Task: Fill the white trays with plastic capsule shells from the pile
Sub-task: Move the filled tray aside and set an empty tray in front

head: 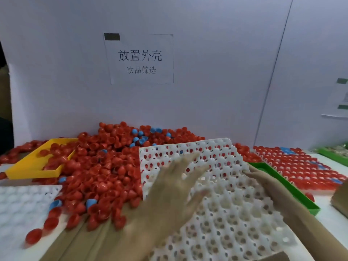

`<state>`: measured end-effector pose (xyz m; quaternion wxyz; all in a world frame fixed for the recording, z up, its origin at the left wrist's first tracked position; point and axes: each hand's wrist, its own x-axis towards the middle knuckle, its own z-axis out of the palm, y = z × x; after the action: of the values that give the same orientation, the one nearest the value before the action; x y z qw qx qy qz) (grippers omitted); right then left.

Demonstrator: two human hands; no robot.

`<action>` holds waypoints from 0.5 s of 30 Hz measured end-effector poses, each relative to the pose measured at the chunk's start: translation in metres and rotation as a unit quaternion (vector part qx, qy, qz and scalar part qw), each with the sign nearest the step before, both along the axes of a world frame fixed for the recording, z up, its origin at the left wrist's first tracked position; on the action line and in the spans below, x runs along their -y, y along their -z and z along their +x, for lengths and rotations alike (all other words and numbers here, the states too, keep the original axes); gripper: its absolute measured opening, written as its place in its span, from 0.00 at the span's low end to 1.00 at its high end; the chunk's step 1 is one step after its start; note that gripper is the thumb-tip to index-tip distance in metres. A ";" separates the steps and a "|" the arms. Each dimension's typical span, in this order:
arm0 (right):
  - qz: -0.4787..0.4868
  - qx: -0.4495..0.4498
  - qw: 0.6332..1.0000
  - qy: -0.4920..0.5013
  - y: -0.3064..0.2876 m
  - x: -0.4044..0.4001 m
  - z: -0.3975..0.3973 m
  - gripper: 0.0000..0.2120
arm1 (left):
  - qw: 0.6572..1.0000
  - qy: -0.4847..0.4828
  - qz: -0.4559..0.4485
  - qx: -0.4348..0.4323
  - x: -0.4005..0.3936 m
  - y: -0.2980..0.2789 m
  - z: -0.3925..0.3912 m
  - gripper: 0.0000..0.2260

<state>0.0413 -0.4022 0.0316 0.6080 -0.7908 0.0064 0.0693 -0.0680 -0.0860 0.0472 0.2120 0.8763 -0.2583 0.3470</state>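
A large pile of red and a few blue capsule shells (pixel 105 166) covers the table's middle and left. A white perforated tray (pixel 222 200) lies tilted in front of me, its far edge raised over the pile, red shells showing through its holes. My left hand (pixel 177 185), blurred, hovers over the tray's left part with fingers spread. My right hand (pixel 258 176) grips the tray's right edge. Another white tray (pixel 20 202) lies at the near left. A tray filled with red and blue shells (pixel 305 168) sits at the right.
A yellow bin (pixel 35 166) lies partly buried in the pile at the left. A green bin (pixel 290 187) sits right of the held tray. A white board with a paper sign (pixel 140 59) stands behind the pile. A cardboard box corner (pixel 340 198) shows at far right.
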 end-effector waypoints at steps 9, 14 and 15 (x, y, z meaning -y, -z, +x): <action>-0.214 -0.096 0.957 -0.172 -0.021 -0.025 0.040 0.22 | 0.949 -0.087 0.075 -0.295 -0.043 0.070 0.063 0.25; -0.525 0.030 0.832 -0.175 -0.004 -0.069 0.075 0.13 | 0.960 -0.139 0.060 -0.235 -0.046 0.080 0.052 0.36; -0.541 0.037 0.821 -0.179 -0.003 -0.075 0.079 0.13 | 0.964 -0.140 0.049 -0.221 -0.047 0.076 0.049 0.38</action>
<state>0.1201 -0.3273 0.0351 0.0587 -0.9819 -0.1210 0.1333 -0.0188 -0.0385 -0.0289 0.1700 0.9679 -0.0963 0.1582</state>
